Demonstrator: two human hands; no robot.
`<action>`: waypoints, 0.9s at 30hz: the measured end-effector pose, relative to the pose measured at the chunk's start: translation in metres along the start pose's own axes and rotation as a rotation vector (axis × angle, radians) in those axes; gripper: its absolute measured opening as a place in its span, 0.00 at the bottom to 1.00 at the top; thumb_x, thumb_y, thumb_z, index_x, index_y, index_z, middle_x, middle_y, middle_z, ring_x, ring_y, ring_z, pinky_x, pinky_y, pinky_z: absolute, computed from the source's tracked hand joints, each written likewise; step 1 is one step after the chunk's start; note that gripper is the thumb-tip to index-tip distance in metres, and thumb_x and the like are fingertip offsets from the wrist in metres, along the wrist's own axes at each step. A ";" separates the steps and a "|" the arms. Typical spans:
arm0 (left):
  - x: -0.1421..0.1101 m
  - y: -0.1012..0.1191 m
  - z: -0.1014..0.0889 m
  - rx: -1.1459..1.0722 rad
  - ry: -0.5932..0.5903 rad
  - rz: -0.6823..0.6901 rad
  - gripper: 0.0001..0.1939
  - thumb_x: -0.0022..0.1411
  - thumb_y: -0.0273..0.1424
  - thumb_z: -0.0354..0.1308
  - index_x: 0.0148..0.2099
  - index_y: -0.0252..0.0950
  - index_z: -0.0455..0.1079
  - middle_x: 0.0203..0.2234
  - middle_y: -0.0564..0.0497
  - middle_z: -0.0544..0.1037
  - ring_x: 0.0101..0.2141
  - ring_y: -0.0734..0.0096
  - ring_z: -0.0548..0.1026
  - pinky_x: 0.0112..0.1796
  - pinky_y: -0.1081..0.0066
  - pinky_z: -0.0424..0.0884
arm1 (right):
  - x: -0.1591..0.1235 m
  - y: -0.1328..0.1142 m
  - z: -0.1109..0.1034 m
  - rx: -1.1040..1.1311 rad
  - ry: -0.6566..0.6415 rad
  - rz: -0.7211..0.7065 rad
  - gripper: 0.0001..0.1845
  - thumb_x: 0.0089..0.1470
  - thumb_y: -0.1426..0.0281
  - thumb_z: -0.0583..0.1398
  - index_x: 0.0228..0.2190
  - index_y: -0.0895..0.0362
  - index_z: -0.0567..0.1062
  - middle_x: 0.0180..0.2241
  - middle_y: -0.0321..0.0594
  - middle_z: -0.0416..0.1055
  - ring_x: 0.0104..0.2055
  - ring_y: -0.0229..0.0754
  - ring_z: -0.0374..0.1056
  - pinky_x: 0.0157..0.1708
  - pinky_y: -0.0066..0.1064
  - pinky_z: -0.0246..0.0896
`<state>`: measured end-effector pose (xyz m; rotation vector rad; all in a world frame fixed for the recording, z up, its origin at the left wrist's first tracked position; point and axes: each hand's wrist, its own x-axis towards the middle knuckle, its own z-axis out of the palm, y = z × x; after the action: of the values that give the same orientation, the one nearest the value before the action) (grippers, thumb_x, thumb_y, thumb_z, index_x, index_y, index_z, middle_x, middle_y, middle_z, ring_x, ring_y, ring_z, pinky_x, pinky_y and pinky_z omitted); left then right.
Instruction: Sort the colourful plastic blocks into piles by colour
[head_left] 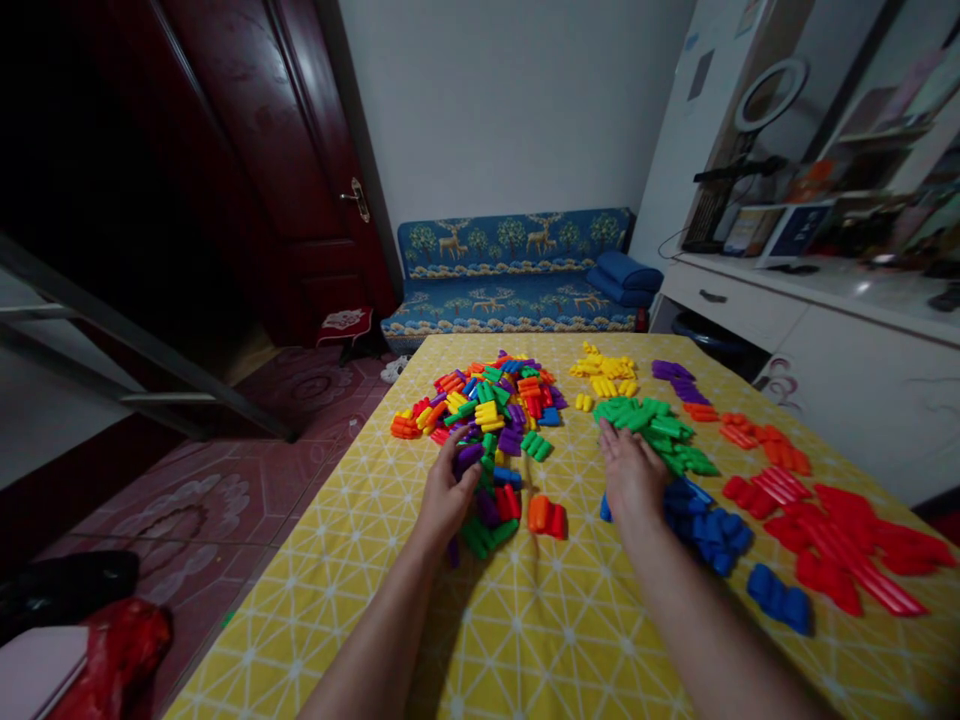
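Note:
My left hand [448, 488] is at the near edge of a mixed pile of coloured plastic pieces [491, 395], its fingers and thumb curled about a purple plastic piece [469, 457]. Just right of that hand lie more loose pieces, among them an orange and red pair [547, 516]. My right hand [628, 465] reaches to a heap of green pieces [652, 425], fingers stretched out and touching its near left side. Beside its wrist is a group of blue pieces [709, 530], partly hidden by the forearm.
Yellow pieces [604, 368], purple pieces [675, 382], orange pieces [765, 440] and red pieces [840, 535] lie in separate groups on the patterned yellow tablecloth [517, 630]. Behind the table stands a blue sofa [517, 290]. A white cabinet [840, 360] lines the right side.

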<state>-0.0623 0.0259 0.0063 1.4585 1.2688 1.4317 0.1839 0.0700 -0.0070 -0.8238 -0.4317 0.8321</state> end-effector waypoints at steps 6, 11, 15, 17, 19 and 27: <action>0.003 -0.010 -0.001 0.002 -0.025 -0.004 0.28 0.59 0.30 0.55 0.62 0.36 0.64 0.51 0.42 0.76 0.50 0.59 0.75 0.51 0.60 0.71 | -0.015 0.005 0.000 -0.064 -0.070 0.051 0.18 0.49 0.57 0.64 0.36 0.55 0.69 0.42 0.43 0.77 0.45 0.46 0.76 0.51 0.45 0.67; -0.001 0.004 -0.003 0.230 -0.095 0.198 0.17 0.59 0.31 0.58 0.51 0.38 0.75 0.50 0.44 0.77 0.53 0.56 0.73 0.55 0.56 0.66 | -0.035 0.017 0.007 -0.613 -0.376 -0.244 0.22 0.52 0.61 0.60 0.47 0.57 0.74 0.50 0.51 0.74 0.53 0.51 0.70 0.53 0.49 0.64; -0.009 0.016 -0.002 0.415 -0.290 0.390 0.17 0.60 0.34 0.60 0.52 0.43 0.76 0.52 0.46 0.76 0.55 0.55 0.70 0.57 0.55 0.63 | -0.045 0.027 0.008 -1.065 -0.708 -0.542 0.31 0.50 0.74 0.57 0.57 0.52 0.70 0.62 0.44 0.64 0.67 0.51 0.53 0.64 0.52 0.51; -0.011 0.018 0.000 0.521 -0.373 0.420 0.21 0.57 0.34 0.63 0.55 0.45 0.74 0.52 0.47 0.76 0.55 0.54 0.69 0.59 0.53 0.59 | -0.047 0.029 0.009 -1.240 -0.777 -0.543 0.30 0.51 0.76 0.56 0.56 0.51 0.72 0.62 0.42 0.63 0.67 0.52 0.52 0.63 0.54 0.51; -0.012 0.017 0.002 0.604 -0.407 0.414 0.25 0.54 0.32 0.64 0.56 0.45 0.73 0.51 0.47 0.77 0.54 0.53 0.69 0.59 0.52 0.58 | -0.047 0.027 0.009 -1.333 -0.792 -0.535 0.26 0.52 0.77 0.56 0.52 0.50 0.75 0.60 0.42 0.66 0.63 0.52 0.59 0.60 0.52 0.55; -0.008 0.003 0.003 0.573 -0.279 0.341 0.19 0.57 0.24 0.58 0.50 0.41 0.76 0.41 0.47 0.81 0.44 0.58 0.74 0.49 0.58 0.66 | -0.046 0.019 0.006 -1.342 -0.686 -0.539 0.14 0.48 0.74 0.63 0.39 0.54 0.78 0.42 0.43 0.74 0.46 0.46 0.70 0.47 0.39 0.64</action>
<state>-0.0576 0.0174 0.0069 2.2600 1.3558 1.0458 0.1433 0.0443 -0.0197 -1.5125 -1.8460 0.1852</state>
